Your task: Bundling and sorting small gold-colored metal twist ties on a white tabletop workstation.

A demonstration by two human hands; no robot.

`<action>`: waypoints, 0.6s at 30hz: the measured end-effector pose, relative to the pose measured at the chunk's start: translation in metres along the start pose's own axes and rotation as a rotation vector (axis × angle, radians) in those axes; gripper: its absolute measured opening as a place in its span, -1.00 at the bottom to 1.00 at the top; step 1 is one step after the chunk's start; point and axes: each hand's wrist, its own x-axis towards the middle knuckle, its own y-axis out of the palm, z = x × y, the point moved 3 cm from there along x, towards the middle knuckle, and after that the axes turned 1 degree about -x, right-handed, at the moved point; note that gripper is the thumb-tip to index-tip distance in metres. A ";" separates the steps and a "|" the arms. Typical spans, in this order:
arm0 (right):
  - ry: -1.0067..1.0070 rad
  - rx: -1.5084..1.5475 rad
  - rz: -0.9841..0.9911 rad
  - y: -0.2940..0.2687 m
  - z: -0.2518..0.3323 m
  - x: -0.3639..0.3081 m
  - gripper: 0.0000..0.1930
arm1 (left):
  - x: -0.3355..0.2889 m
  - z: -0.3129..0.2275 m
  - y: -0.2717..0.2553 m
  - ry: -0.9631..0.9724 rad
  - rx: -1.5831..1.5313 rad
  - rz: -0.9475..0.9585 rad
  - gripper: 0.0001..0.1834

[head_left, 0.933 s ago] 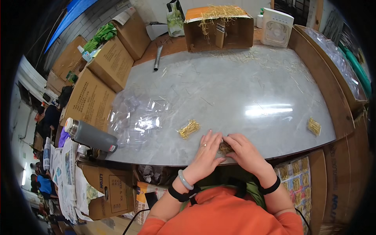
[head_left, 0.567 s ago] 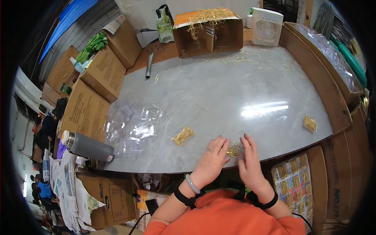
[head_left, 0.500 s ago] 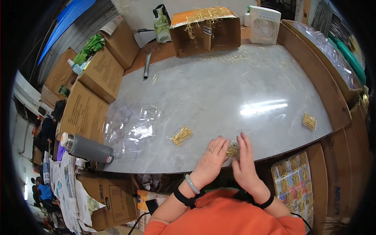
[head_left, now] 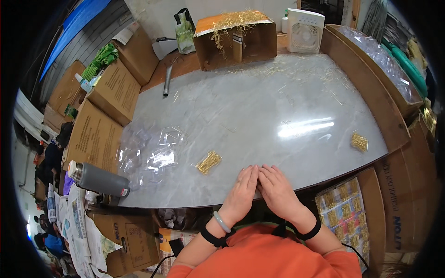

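At the table's near edge my left hand (head_left: 242, 189) and my right hand (head_left: 278, 191) are pressed close together, fingers straight and held side by side. They cover the bundle of gold-coloured wire pins that showed between them a moment before; the bundle itself is hidden now. A second bundle of gold-coloured wire pins (head_left: 208, 162) lies on the grey table (head_left: 241, 106) to the left of my hands. Another gold bundle (head_left: 359, 142) rests near the right edge. Clear plastic cases (head_left: 148, 153) lie in a shiny heap farther left.
A grey flask (head_left: 99, 179) lies at the left corner. Cardboard boxes (head_left: 92, 134) line the left side. At the back stand an open carton (head_left: 259, 44) topped with loose gold pins and a white fan (head_left: 304, 31). A metal tube (head_left: 167, 83) lies nearby. Below right, a box holds packed gold bundles (head_left: 345, 208).
My hands have drawn together and turned inward over the gold bundle, which has gone out of sight between them. The whole view has shifted slightly; the other things lie as before.
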 end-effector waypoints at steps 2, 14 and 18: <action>0.127 0.132 -0.040 -0.010 -0.009 0.002 -0.58 | -0.002 0.001 0.000 0.020 0.052 -0.003 -0.27; -0.016 -0.290 0.202 -0.027 -0.059 0.027 -0.39 | -0.002 0.003 -0.005 0.085 0.019 -0.024 -0.30; -0.106 0.036 0.327 -0.022 -0.034 0.013 -0.37 | 0.001 0.002 -0.005 0.046 0.117 -0.022 -0.30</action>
